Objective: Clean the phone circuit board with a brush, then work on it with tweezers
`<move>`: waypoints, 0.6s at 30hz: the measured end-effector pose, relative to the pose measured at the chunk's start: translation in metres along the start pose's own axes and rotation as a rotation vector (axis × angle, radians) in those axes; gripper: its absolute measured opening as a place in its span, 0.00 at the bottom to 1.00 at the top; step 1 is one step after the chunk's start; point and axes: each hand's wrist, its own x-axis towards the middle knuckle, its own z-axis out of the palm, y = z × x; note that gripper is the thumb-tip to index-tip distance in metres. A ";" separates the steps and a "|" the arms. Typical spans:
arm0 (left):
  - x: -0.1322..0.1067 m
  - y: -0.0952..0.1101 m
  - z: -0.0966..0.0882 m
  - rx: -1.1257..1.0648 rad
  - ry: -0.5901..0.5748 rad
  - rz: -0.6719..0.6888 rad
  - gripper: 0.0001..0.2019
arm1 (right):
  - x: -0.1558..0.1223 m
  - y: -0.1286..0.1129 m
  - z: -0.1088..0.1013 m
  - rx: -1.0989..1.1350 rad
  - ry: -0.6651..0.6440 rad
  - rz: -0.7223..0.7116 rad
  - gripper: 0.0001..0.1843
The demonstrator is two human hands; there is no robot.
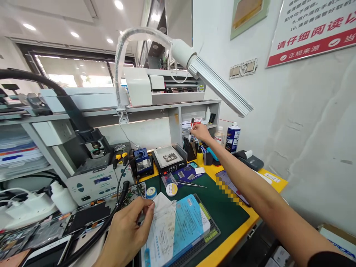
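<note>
Evidently, the person's left hand point(126, 227) is low at the desk's near left, thumb and forefinger almost meeting beside a crumpled white tissue point(164, 203); whether they pinch it, I cannot tell. The tissue is by the rear left corner of a flat blue-and-white printed box point(187, 217). Farther right, the right hand point(201, 132) has a narrow pinch on a slim black-and-white stick-like tool point(192, 124), upright above a black pen holder point(190, 150) near the desk's back edge.

Bare green mat point(229, 211) stretches from the box rightward to the desk's yellow edge point(225, 246); the left side is crowded.

Counted left to right: two small round containers, one blue-rimmed point(151, 192), one yellow-and-white point(171, 189); one box; one phone point(229, 183) under the right forearm; one blue-and-white spray can point(233, 138).
</note>
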 end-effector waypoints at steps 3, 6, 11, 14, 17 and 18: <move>-0.001 -0.002 0.002 0.005 0.005 0.044 0.06 | 0.013 -0.006 0.003 -0.126 -0.048 -0.015 0.14; -0.002 -0.003 0.004 0.020 0.013 0.086 0.05 | 0.024 -0.012 0.005 -0.219 -0.101 -0.020 0.15; -0.003 -0.004 0.005 0.071 0.007 0.092 0.05 | 0.033 -0.015 0.009 -0.317 -0.156 0.002 0.16; -0.003 -0.005 0.004 0.094 0.009 0.092 0.05 | 0.036 -0.014 0.008 -0.342 -0.189 0.006 0.16; -0.003 -0.004 0.004 0.105 0.008 0.107 0.05 | 0.038 -0.012 0.006 -0.347 -0.233 0.012 0.16; -0.003 -0.004 0.004 0.108 0.006 0.114 0.05 | 0.038 -0.012 0.005 -0.342 -0.258 0.010 0.16</move>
